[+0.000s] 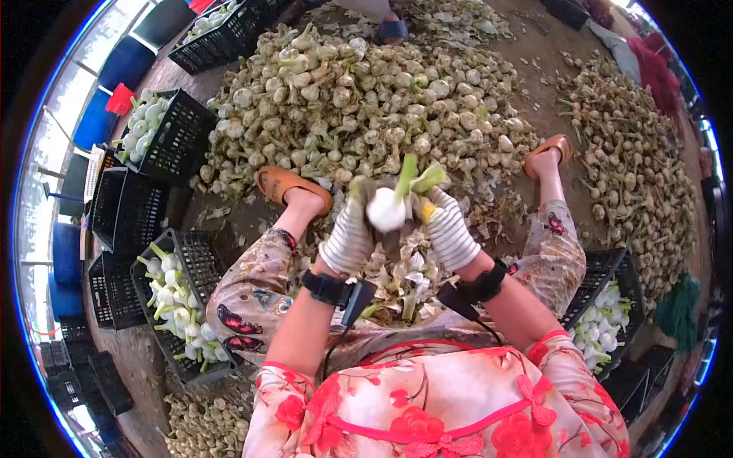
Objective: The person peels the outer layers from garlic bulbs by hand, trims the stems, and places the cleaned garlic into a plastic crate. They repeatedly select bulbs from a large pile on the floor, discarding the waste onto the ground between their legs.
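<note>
A white peeled garlic bulb (387,210) with a cut green stem is between my two gloved hands. My left hand (350,231), in a striped glove, is closed around the bulb's left side. In its striped glove, my right hand (448,229) is closed at the bulb's right, beside the green stem and peeled-back leaf (429,178). A small yellow thing (427,210) shows at its fingers; what it belongs to is unclear. Loose peelings (412,267) lie below, between my legs.
A large heap of unpeeled garlic (343,107) lies ahead, another heap (634,168) at the right. Black crates of white bulbs stand at the left (183,263) and right (622,275). Another person's foot (393,30) shows beyond the heap. Blue barrels (126,62) line the left.
</note>
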Demonstrator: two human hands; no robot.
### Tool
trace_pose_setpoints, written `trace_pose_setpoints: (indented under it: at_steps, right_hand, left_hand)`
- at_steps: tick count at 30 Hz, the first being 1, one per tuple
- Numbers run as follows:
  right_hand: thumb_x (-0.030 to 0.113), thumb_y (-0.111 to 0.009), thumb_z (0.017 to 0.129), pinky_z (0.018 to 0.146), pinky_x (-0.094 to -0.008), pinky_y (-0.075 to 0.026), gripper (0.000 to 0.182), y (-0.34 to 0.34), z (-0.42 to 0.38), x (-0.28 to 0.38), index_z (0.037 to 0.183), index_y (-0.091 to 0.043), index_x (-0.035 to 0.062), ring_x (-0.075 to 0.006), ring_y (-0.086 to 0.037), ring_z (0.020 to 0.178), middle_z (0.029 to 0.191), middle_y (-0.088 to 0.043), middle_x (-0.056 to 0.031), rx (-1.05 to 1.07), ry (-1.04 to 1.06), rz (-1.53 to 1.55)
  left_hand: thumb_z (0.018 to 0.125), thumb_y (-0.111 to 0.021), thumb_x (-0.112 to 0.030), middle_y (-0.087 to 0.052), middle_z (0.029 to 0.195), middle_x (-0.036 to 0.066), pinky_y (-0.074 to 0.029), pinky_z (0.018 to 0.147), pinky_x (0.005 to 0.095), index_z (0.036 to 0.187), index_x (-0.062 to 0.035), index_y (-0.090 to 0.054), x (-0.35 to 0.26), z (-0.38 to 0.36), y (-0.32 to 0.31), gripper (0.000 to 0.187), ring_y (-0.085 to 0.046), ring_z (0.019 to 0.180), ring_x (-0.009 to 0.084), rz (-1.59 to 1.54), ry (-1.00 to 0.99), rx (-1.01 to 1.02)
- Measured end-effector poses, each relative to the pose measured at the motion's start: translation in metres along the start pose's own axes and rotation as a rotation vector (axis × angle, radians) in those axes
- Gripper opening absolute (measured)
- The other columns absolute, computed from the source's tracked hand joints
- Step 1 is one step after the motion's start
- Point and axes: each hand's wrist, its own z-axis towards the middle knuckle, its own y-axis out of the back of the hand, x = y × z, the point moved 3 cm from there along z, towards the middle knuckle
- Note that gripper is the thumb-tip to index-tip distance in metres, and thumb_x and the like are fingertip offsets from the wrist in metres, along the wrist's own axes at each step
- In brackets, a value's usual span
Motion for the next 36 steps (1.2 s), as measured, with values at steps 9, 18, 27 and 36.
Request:
trace_pose_setpoints:
  at_steps: [9, 18, 27, 36]
  right_hand:
    - [0.005, -0.057, 0.081, 0.073, -0.0220, -0.042, 0.026, -0.025, 0.001, -0.007, 0.105, -0.054, -0.0008, -0.0110, -0.052, 0.079, 0.087, -0.057, -0.0034, 0.031, 0.344, -0.396]
    - [0.014, -0.063, 0.076, 0.063, -0.0268, -0.046, 0.029, 0.018, 0.054, -0.004, 0.101, -0.058, -0.0007, -0.0117, -0.054, 0.072, 0.085, -0.063, -0.0112, -0.010, 0.171, -0.881]
    - [0.027, -0.059, 0.082, 0.061, -0.0245, -0.044, 0.036, -0.007, 0.034, 0.009, 0.101, -0.059, -0.0035, -0.0078, -0.052, 0.069, 0.078, -0.062, -0.0043, 0.169, -0.078, -0.506]
    - [0.028, -0.056, 0.084, 0.058, -0.0253, -0.046, 0.035, 0.002, 0.035, 0.003, 0.099, -0.059, -0.0037, -0.0110, -0.058, 0.065, 0.075, -0.063, -0.0063, 0.235, -0.092, -0.559]
  left_hand:
    - [0.077, -0.065, -0.035, -0.057, 0.100, 0.009, -0.053, 0.070, 0.0296, 0.113, -0.0060, -0.047, -0.021, 0.004, 0.017, 0.050, -0.059, 0.088, 0.0177, -0.047, -0.175, -0.038]
    - [0.081, -0.061, -0.029, -0.058, 0.096, 0.006, -0.054, 0.062, 0.0310, 0.110, -0.0051, -0.049, -0.016, 0.002, 0.031, 0.040, -0.060, 0.081, 0.0166, 0.016, -0.147, -0.049]
    - [0.086, -0.055, -0.029, -0.059, 0.095, 0.004, -0.050, 0.059, 0.0254, 0.110, -0.0060, -0.050, -0.003, 0.006, 0.030, 0.033, -0.058, 0.078, 0.0119, 0.130, -0.132, -0.167]
    - [0.083, -0.055, -0.040, -0.059, 0.089, 0.006, -0.049, 0.053, 0.0239, 0.113, -0.0059, -0.045, 0.006, 0.009, 0.033, 0.046, -0.059, 0.069, 0.0144, 0.187, -0.121, -0.199]
